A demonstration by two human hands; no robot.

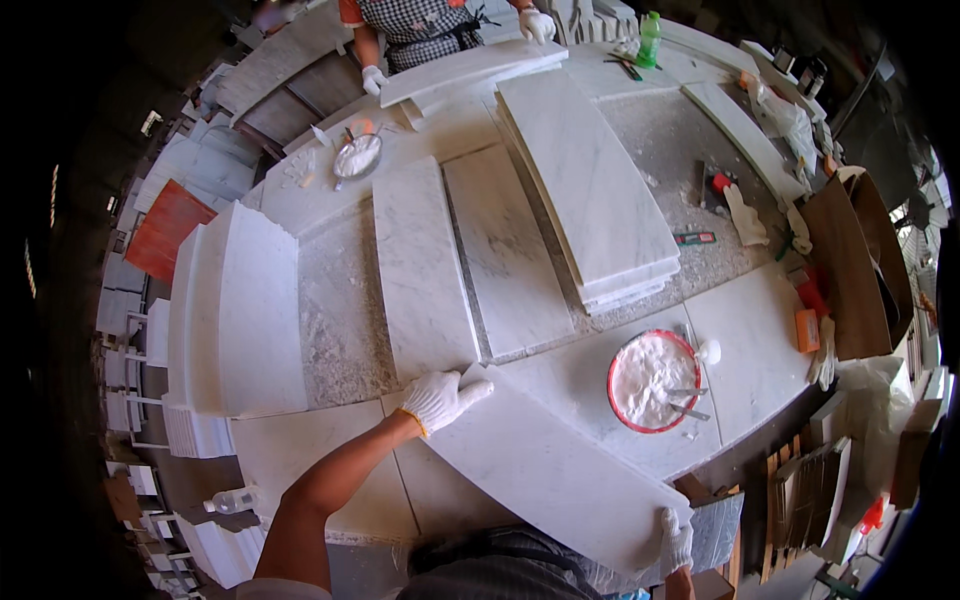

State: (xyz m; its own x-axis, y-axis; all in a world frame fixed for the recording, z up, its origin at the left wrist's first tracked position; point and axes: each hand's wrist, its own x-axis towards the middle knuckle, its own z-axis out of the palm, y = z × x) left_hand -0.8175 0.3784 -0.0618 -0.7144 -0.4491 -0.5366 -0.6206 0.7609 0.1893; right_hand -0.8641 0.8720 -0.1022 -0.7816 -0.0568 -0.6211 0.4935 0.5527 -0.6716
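A long white marble slab (560,465) lies at a slant in front of me, over the near edge of the worktable. My left hand (445,400), in a white knitted glove, is closed on its far left end. At its near right end my right hand (676,540), also gloved, grips the edge; part of its fingers is hidden. Beyond the slab, a marble panel (425,265) and a greyer marble panel (508,250) lie side by side. A red-rimmed bowl (611,385) of white paste stands to the right, with two flat metal blades in it.
A stack of marble slabs (590,180) rises mid-table. White stone blocks (245,310) stand at the left. Across the table a gloved co-worker (425,30) holds another slab (475,68). Cardboard (845,265), an orange box (806,330) and a green bottle (649,40) stand to the right.
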